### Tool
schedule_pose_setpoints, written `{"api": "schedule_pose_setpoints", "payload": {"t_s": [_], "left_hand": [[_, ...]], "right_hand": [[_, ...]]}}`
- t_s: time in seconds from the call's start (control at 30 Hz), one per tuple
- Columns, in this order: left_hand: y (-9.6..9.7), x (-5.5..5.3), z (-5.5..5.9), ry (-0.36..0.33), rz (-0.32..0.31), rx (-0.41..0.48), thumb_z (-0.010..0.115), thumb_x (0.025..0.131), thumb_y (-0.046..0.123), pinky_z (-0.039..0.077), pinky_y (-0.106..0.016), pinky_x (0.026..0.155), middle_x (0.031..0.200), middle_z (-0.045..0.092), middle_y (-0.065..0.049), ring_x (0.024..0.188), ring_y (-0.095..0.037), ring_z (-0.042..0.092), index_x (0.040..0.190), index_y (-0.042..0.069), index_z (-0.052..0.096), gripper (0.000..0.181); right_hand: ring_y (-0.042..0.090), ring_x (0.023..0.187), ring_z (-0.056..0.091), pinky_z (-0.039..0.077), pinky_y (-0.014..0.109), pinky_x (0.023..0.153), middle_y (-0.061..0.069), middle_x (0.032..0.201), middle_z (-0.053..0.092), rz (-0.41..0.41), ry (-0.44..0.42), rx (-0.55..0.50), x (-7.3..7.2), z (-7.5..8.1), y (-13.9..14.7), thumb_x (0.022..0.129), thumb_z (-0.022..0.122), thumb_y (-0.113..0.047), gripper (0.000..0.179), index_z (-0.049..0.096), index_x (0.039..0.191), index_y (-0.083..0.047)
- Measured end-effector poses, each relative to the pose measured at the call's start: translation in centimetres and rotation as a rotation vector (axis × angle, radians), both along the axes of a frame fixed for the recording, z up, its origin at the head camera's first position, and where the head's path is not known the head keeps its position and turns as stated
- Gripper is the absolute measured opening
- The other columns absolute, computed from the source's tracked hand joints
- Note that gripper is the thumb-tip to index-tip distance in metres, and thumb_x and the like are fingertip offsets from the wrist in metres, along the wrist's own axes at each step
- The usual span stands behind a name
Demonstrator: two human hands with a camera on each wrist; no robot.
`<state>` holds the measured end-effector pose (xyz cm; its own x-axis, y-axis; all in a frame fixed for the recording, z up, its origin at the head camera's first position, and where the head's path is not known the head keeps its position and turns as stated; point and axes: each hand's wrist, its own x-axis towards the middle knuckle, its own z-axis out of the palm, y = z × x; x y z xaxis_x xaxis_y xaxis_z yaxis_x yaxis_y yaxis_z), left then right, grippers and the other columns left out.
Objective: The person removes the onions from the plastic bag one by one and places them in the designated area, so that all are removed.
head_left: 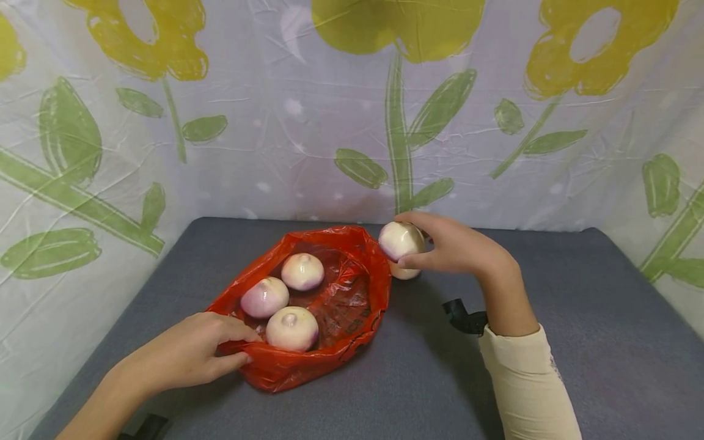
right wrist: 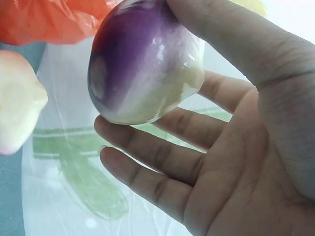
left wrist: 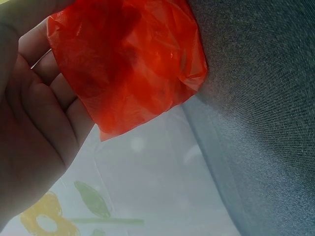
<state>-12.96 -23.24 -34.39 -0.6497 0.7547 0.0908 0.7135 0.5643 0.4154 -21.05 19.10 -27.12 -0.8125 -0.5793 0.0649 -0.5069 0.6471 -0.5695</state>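
My right hand [head_left: 453, 244] grips a glossy purple-and-white turnip [head_left: 400, 241] between thumb and fingers. In the right wrist view the purple side of this turnip [right wrist: 138, 64] faces the camera. A second turnip [head_left: 405, 271] sits on the table just below it, partly covered by the held one. To the left stands a red plastic bag [head_left: 379, 299] with its mouth spread wide. Inside it are three turnips: one at the back [head_left: 303, 272], one at the left [head_left: 265, 297] and one in front [head_left: 292, 329]. My left hand [head_left: 187, 348] pinches the bag's near-left rim.
The bag rests on a dark grey cloth-covered table [head_left: 550, 293]. A pale curtain [head_left: 275, 122] with yellow flowers and green leaves hangs behind the table and along both sides. A black strap [head_left: 464, 318] shows beside the right wrist.
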Motion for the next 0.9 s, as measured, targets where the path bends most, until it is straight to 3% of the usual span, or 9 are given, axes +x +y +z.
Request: {"api": "schedule_pose_setpoints", "payload": {"t_s": [0.37,0.7,0.9], "left_hand": [[0.0,0.1,0.0,0.011,-0.013,0.015,0.077,0.089,0.022,0.056,-0.034,0.077,0.096,0.066,0.02,0.085,0.0,0.062,0.107,0.027,0.074,0.019],[0.0,0.0,0.0,0.004,-0.007,0.003,0.078,0.089,0.024,0.057,-0.035,0.077,0.097,0.066,0.021,0.085,-0.001,0.063,0.108,0.026,0.074,0.019],[0.1,0.2,-0.1,0.064,-0.026,0.022,0.079,0.087,0.019,0.056,-0.034,0.076,0.096,0.066,0.021,0.085,0.0,0.063,0.106,0.026,0.074,0.02]], "right_hand": [[0.026,0.102,0.056,0.048,0.045,0.088,0.007,0.118,0.06,-0.041,0.011,-0.011,-0.4,-0.1,1.9,0.087,0.077,-0.014,0.053,0.055,0.135,-0.007],[0.027,0.103,0.056,0.047,0.047,0.088,0.012,0.122,0.059,-0.105,0.0,0.01,-0.6,-0.1,3.1,0.088,0.077,-0.015,0.057,0.052,0.138,-0.003],[0.025,0.097,0.056,0.047,0.043,0.083,0.01,0.114,0.061,-0.125,0.008,0.028,-0.5,0.0,3.6,0.088,0.077,-0.015,0.055,0.053,0.136,-0.005]]}}
